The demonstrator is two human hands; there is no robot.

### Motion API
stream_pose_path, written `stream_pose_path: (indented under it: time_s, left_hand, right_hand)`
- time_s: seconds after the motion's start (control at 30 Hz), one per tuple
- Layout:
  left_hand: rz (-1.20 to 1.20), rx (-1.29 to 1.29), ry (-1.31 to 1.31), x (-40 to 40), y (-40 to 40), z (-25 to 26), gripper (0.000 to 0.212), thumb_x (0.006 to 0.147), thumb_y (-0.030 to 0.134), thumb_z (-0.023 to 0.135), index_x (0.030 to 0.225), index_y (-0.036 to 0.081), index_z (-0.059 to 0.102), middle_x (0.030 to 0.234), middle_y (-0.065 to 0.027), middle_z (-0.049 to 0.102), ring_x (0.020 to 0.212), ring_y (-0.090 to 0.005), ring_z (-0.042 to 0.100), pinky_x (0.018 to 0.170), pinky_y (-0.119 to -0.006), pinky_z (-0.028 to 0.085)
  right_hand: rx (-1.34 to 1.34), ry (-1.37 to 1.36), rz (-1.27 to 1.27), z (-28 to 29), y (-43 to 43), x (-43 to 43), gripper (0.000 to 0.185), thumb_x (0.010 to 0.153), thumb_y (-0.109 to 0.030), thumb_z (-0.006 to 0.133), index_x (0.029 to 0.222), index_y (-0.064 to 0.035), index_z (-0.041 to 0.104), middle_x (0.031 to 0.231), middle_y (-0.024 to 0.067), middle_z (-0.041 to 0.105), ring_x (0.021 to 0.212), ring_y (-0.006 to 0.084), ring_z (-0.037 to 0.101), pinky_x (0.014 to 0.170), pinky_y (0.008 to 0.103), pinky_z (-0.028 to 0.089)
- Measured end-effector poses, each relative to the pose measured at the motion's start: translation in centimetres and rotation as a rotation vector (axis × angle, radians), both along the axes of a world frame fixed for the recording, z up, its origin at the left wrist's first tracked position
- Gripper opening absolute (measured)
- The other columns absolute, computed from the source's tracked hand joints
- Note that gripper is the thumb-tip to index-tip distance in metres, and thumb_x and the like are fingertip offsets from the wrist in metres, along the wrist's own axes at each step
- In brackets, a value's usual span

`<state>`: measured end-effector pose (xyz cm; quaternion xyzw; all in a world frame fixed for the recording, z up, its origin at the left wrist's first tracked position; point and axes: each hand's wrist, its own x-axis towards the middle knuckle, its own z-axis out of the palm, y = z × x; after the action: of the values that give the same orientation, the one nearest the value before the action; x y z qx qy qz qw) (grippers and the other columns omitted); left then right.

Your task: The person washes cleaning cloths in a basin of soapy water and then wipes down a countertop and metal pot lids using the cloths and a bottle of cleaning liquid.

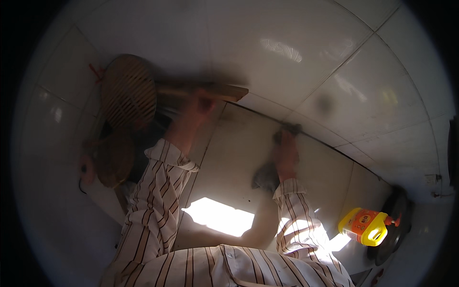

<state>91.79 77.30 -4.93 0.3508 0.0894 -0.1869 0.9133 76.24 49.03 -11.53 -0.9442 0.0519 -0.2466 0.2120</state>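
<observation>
My left hand [202, 104], blurred, reaches to a wooden board [233, 92] that stands against the tiled wall; its fingers touch or grip the near edge, which I cannot tell. Beside it, on the left, a round slatted woven tray [128, 91] leans upright. My right hand [286, 150] presses a dark cloth [292, 128] on the tiled counter [233, 143], at the seam with the wall. Part of the grey cloth or its shadow shows beside the wrist.
A yellow pump jug [364, 226] with an orange label stands at the right, next to a dark round pan or lid [398, 229]. A brown basket-like container [114, 158] lies at the left. Bright sunlight falls on the near counter.
</observation>
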Motion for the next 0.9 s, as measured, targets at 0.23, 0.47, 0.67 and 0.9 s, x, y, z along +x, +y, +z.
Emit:
stream_pose_path:
  time_s: [0.23, 0.47, 0.67, 0.9]
  left_hand:
    - [0.011, -0.155, 0.266, -0.1, 2.5, 5.8, 0.02, 0.076, 0.009, 0.059, 0.09, -0.004, 0.051, 0.089, -0.0129, 0.054, 0.08, -0.0251, 0.056, 0.066, -0.031, 0.054]
    - [-0.167, -0.328, 0.262, -1.0, 2.0, 6.5, 0.016, 0.077, 0.006, 0.057, 0.09, -0.002, 0.051, 0.091, -0.0137, 0.055, 0.083, -0.0274, 0.055, 0.071, -0.033, 0.052]
    - [-0.164, -0.311, 0.283, -1.5, 3.0, 6.7, 0.018, 0.078, 0.007, 0.057, 0.092, -0.003, 0.051, 0.091, -0.0149, 0.054, 0.084, -0.0271, 0.054, 0.071, -0.032, 0.052]
    - [-0.146, -0.245, 0.236, -1.3, 1.5, 6.3, 0.017, 0.078, 0.005, 0.053, 0.091, -0.003, 0.048, 0.092, -0.0138, 0.052, 0.082, -0.0263, 0.053, 0.068, -0.032, 0.051]
  right_hand:
    - [0.405, 0.038, 0.368, -1.0, 12.2, 8.7, 0.053, 0.07, 0.002, 0.048, 0.122, -0.0028, 0.04, 0.12, 0.0174, 0.045, 0.113, 0.0329, 0.041, 0.097, 0.0381, 0.031]
    - [0.36, 0.019, 0.696, -1.1, 21.1, 16.2, 0.04, 0.078, -0.014, 0.049, 0.117, -0.0087, 0.048, 0.121, 0.0139, 0.044, 0.115, 0.0315, 0.038, 0.097, 0.0391, 0.031]
    - [-0.03, 0.343, 0.697, 0.9, 19.0, 12.5, 0.034, 0.081, -0.023, 0.046, 0.114, -0.0154, 0.051, 0.123, 0.0058, 0.045, 0.12, 0.0244, 0.035, 0.097, 0.0407, 0.027]
    - [-0.25, 0.282, 0.016, -2.7, -0.3, -0.1, 0.042, 0.077, -0.015, 0.058, 0.118, -0.0135, 0.047, 0.128, 0.0123, 0.04, 0.119, 0.0285, 0.036, 0.093, 0.0431, 0.028]
